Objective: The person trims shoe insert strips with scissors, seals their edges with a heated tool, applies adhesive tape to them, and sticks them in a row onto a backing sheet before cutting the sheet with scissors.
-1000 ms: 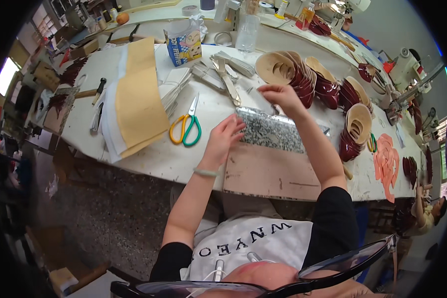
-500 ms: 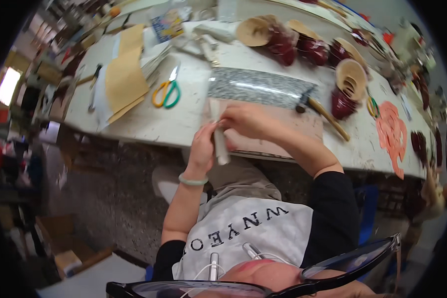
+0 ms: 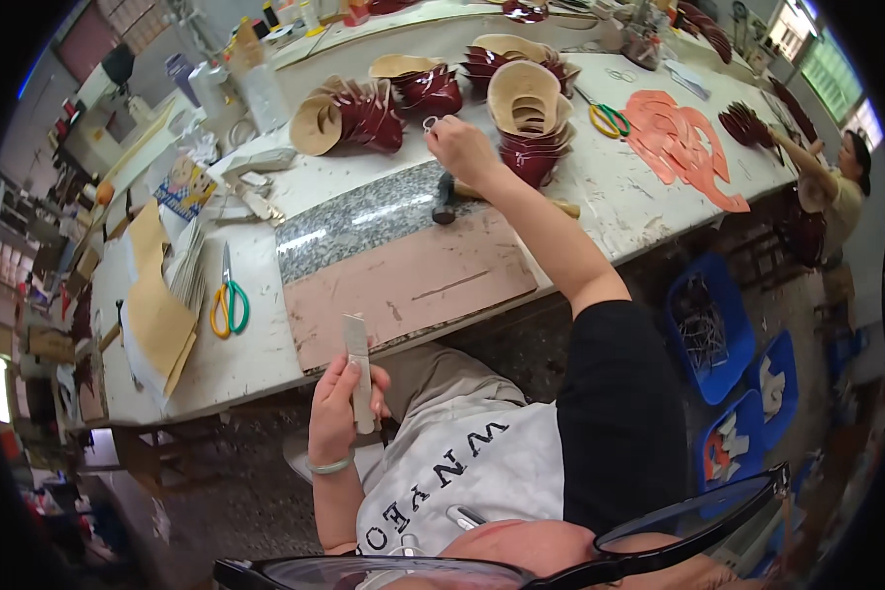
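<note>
Low in front of my body, my left hand (image 3: 336, 398) is closed round a bundle of pale grey-white strips (image 3: 357, 344), held nearly upright just off the table's front edge. My right hand (image 3: 464, 155) reaches out over the far side of the granite slab (image 3: 359, 221), pinching a small white loop (image 3: 430, 123) like a rubber band. Stacks of glossy dark red curved pieces with tan linings (image 3: 369, 120) stand around that hand. Below my right forearm lies a hammer (image 3: 444, 205), its handle partly hidden by the arm.
A pinkish-brown board (image 3: 403, 280) lies before the slab. Scissors with green and orange handles (image 3: 228, 305) rest beside tan paper sheets (image 3: 152, 324) at left. Orange-pink cut pieces (image 3: 674, 143) and a second pair of scissors (image 3: 608, 120) lie at right. Blue bins (image 3: 708, 324) stand below; another person (image 3: 841, 197) sits far right.
My right hand has left the strips and swung away, far over the slab, with the white loop. My left hand still holds the strips, slightly lower. The view has turned to the right.
</note>
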A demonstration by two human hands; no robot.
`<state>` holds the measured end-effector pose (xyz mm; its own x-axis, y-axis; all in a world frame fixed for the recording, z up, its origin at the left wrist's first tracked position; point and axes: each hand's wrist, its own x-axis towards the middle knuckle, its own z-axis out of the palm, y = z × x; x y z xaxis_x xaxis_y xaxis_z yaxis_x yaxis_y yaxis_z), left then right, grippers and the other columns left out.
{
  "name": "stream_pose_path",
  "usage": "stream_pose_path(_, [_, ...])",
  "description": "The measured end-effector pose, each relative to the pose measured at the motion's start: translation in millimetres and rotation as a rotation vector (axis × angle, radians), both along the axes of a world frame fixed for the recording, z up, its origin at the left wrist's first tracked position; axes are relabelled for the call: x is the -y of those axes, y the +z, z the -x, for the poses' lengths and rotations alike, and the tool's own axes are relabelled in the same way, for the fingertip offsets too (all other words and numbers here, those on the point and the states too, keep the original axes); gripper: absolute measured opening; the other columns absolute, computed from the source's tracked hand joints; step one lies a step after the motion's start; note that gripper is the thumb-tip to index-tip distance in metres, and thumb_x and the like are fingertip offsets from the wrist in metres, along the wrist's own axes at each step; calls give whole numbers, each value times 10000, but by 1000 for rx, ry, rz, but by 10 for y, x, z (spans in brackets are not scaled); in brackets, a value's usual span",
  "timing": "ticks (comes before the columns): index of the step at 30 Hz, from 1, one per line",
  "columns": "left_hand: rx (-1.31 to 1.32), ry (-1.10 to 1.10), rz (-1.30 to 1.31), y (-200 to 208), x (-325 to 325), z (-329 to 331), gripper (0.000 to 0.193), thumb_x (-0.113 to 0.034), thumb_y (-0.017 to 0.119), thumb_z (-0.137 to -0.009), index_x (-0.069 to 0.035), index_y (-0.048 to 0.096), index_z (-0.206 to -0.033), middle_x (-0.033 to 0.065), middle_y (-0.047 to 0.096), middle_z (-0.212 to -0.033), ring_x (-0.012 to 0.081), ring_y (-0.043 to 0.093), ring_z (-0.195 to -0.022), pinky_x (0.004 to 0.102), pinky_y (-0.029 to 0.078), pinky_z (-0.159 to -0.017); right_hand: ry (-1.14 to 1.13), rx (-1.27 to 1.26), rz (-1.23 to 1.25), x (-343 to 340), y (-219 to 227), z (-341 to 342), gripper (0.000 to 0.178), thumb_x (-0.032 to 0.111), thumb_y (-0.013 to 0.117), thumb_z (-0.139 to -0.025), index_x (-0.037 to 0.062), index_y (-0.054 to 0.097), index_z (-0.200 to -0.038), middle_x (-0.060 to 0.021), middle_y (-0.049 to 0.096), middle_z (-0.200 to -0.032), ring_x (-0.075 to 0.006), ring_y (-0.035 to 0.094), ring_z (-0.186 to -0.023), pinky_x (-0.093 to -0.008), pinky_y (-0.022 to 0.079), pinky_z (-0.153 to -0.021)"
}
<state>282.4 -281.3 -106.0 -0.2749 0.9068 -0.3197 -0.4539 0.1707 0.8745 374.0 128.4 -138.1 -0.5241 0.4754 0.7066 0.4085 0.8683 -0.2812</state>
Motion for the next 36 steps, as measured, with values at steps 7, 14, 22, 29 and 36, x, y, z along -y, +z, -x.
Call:
stream_pose_path(7, [-134, -83, -27, -209, -530, 94, 338, -138, 479, -1017, 25, 511, -1311, 108, 621, -1121, 177, 671, -889, 346, 579, -800, 388, 109, 627, 654, 130, -294, 398, 358, 602, -969, 11, 627, -1163, -176, 683, -915, -326, 661, -848, -423, 512, -764])
stream_pose_path(14, [-267, -240, -47, -332, -1014, -116, 334, -159, 566, -1022, -6, 538, -1318, 60, 652, -1114, 135, 669, -942, 292, 564, -827, 645, -157, 1017, 1727, -196, -698, 353, 116, 719, -907, -23, 583, -1201, -112, 705, -865, -160, 673, -742, -277, 534, -671])
stream_pose_path(22, [-154, -347, 129, -245, -955, 22, 325, -232, 522, -1046, -48, 558, -1312, 35, 661, -1047, 86, 643, -814, 246, 540, -749, 729, -402, 1465, 1856, -373, -720, 365, 42, 664, -947, -28, 532, -1279, -65, 672, -1062, -86, 639, -868, -232, 535, -708])
stream_pose_path(29, [22, -20, 55, -424, -859, 205, 264, -274, 477, -1058, -46, 590, -1131, 44, 649, -944, 96, 595, -701, 260, 521, -662, 570, -485, 1347, 1734, -378, -617, 353, 66, 665, -953, -3, 575, -1287, -64, 686, -1041, -110, 638, -830, -244, 529, -715])
stream_pose_path(36, [453, 578, -298, -389, -221, 823, 339, -321, 446, -1052, -62, 511, -1263, 65, 619, -906, 150, 570, -693, 331, 511, -678, 724, 102, 441, 1696, 396, 644, 184, 185, 665, -928, 22, 675, -1013, -155, 662, -889, -321, 649, -836, -395, 521, -731])
